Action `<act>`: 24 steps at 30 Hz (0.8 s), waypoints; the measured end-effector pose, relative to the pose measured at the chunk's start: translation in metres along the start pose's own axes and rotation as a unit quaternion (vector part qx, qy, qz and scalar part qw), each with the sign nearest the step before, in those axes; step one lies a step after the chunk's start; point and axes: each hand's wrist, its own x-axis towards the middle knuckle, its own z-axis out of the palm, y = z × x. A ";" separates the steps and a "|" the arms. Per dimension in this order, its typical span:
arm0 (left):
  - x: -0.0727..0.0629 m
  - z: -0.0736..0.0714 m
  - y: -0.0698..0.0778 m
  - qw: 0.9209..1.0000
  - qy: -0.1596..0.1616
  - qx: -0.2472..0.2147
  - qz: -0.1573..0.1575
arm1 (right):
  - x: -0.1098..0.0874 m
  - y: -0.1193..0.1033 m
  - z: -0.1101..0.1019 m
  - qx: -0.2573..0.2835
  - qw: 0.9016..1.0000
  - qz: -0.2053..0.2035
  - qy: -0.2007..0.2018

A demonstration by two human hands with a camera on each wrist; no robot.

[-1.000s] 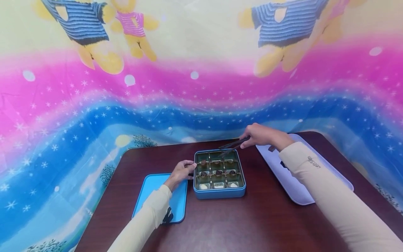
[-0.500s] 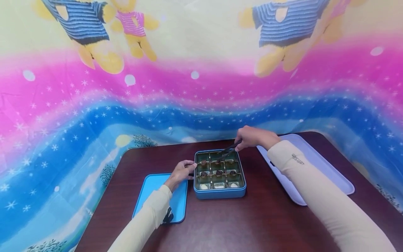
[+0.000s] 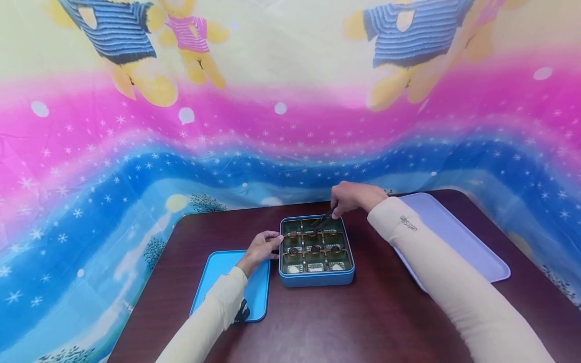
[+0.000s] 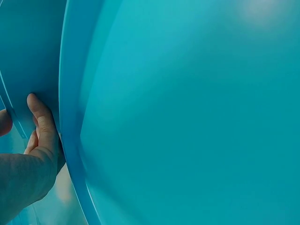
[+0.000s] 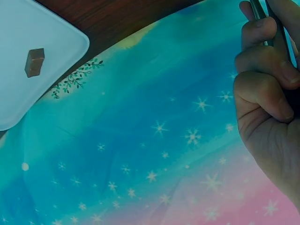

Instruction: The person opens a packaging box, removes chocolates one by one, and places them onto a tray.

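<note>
Brown table (image 3: 313, 322): tweezers (image 3: 326, 218) point down-left into box (image 3: 317, 280).

Your tabletop (image 3: 313, 322) is dark reddish-brown with a wood-like grain and rounded far corners. Directly on it you have three things: a square blue box (image 3: 317, 280) near the middle, a shallow bright-blue lid (image 3: 258, 297) just left of it, and a lavender tray (image 3: 458, 239) well to its right, partly hidden.
</note>
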 end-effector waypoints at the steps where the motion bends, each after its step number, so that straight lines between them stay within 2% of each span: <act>1: 0.000 0.000 0.000 1.000 0.001 0.000 -0.002 | 0.001 -0.002 -0.001 -0.009 1.000 0.000 -0.004; 9: -0.002 0.001 0.002 1.000 -0.001 0.002 0.001 | 0.006 -0.015 -0.003 -0.043 0.999 0.000 -0.015; 18: -0.002 0.002 0.002 1.000 -0.004 0.000 0.004 | 0.012 -0.021 0.003 -0.048 0.998 0.028 -0.021; 24: -0.001 0.001 0.001 1.000 -0.001 -0.003 0.001 | 0.013 -0.022 0.007 -0.048 0.998 0.029 -0.014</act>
